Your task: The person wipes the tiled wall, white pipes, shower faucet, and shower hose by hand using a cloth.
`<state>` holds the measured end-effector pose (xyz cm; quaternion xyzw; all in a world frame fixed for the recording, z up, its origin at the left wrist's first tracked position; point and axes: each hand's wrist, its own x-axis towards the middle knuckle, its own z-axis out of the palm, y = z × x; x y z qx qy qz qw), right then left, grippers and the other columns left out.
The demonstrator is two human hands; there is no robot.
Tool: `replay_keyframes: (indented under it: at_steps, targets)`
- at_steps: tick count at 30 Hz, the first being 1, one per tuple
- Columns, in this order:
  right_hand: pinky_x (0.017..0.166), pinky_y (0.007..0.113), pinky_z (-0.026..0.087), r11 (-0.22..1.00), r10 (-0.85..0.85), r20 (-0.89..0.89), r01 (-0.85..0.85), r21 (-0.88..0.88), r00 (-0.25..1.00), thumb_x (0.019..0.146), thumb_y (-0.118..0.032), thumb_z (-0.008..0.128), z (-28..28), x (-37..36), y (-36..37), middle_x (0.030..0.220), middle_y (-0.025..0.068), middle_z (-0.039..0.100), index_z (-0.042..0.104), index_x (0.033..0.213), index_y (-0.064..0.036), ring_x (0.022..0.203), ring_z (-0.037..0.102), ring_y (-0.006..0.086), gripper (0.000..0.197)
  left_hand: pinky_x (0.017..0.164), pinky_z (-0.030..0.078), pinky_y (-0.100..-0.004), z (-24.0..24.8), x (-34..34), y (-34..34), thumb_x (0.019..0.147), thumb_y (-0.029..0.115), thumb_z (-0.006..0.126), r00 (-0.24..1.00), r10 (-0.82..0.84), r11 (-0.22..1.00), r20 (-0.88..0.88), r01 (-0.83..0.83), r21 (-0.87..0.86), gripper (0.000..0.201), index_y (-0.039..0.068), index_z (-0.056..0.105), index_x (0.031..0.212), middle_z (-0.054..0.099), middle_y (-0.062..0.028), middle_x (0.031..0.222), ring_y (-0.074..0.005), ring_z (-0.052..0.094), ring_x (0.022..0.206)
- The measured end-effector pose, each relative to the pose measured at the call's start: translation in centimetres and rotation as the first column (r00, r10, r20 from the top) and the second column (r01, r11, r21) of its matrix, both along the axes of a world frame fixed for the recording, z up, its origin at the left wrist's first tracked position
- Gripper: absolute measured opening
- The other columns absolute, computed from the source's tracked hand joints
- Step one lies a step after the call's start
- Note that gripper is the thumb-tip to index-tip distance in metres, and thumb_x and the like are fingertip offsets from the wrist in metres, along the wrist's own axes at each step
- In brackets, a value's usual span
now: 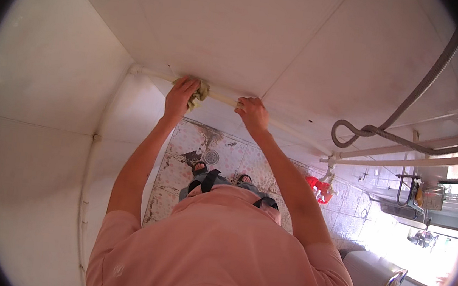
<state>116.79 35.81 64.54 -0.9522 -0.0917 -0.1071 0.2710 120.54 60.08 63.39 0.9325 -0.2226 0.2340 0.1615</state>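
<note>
A pale pipe (219, 96) runs along the tiled wall in front of me. My left hand (181, 95) presses a crumpled yellow-green cloth (198, 95) against it, fingers bent over the cloth. Farther right along the same pipe, my right hand (254, 114) has its fingers curled round it. Its palm side is hidden from view. Both arms reach forward, and the cloth lies between the two hands, next to the left one.
A grey flexible hose (408, 113) hangs looped at the right, above more white pipes (403, 165). Below their joint is a red bag-like thing (319, 190). A round drain (211, 157) sits in the stained floor near my feet. A thin pipe (88, 184) follows the left wall.
</note>
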Motion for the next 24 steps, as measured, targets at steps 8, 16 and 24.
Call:
replay_keyframes:
  at_steps: [8,16,24]
  targets:
    - [0.056,0.036,0.049,0.858,0.000,0.057,0.030,-0.513,0.998,0.078,-0.017,0.049,-7.4,4.3,-0.2,0.078,0.0115,0.057,0.057,0.078,-0.0080,0.073,0.058,0.0260,0.012,0.072,0.040,-0.0407,0.6,2.7,-5.8,0.077,0.012,0.046,0.914,-0.378,0.916,-0.149,0.345,-0.206,0.012,0.005,0.056,0.079,0.057,-0.0132,0.083,-0.0290,0.052,0.080]
    - [0.069,0.042,0.043,0.995,0.090,-0.262,-0.074,0.069,0.961,0.075,-0.022,0.060,-3.4,-2.4,-2.0,0.085,0.0161,0.056,0.053,0.083,-0.0034,0.082,0.053,0.0329,0.022,0.084,0.040,-0.0329,1.9,1.4,10.5,0.075,0.010,0.049,0.792,0.017,0.915,-0.610,-0.258,-0.310,0.026,0.005,0.056,0.100,0.054,-0.0128,0.102,-0.0264,0.051,0.097]
    - [0.062,0.040,0.044,0.958,0.225,0.135,-0.194,-0.210,0.965,0.080,-0.018,0.052,-2.6,-0.2,-1.4,0.076,0.0155,0.055,0.051,0.081,-0.0034,0.071,0.054,0.0318,0.015,0.089,0.039,-0.0370,-3.8,2.7,14.1,0.087,0.016,0.038,0.884,0.456,0.885,0.101,-0.462,0.053,0.031,0.003,0.048,0.112,0.048,-0.0158,0.115,-0.0296,0.046,0.106]
